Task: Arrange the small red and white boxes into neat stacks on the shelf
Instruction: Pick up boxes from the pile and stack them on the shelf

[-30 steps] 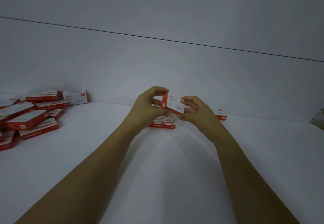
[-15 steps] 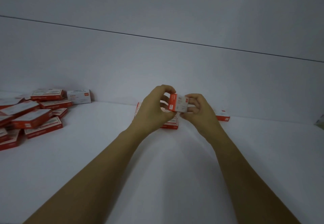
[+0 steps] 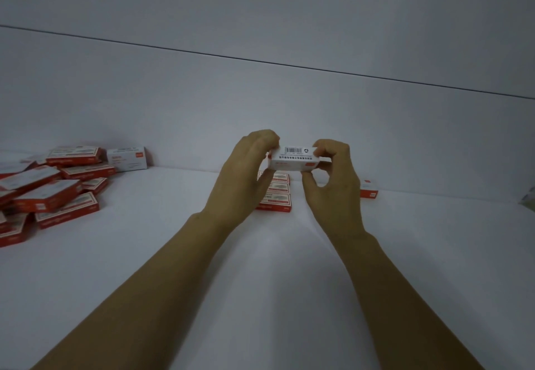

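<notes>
Fingers [image 3: 318, 148] of both hands pinch one small box [image 3: 295, 159] by its ends, above the shelf [image 3: 173, 254].
L to R: loose pile of boxes [image 3: 55, 190] at far left, left hand [image 3: 243, 178] closed on box, barcode side up, white w/ red mark; right hand [image 3: 333, 184] likewise; stacks [image 3: 276, 193] beneath partly hidden; lone box [image 3: 369, 190] half hidden behind right hand.

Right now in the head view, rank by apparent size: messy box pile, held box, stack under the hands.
1. Messy box pile
2. Held box and stack: alike; the stack is partly hidden, so unranked.
</notes>
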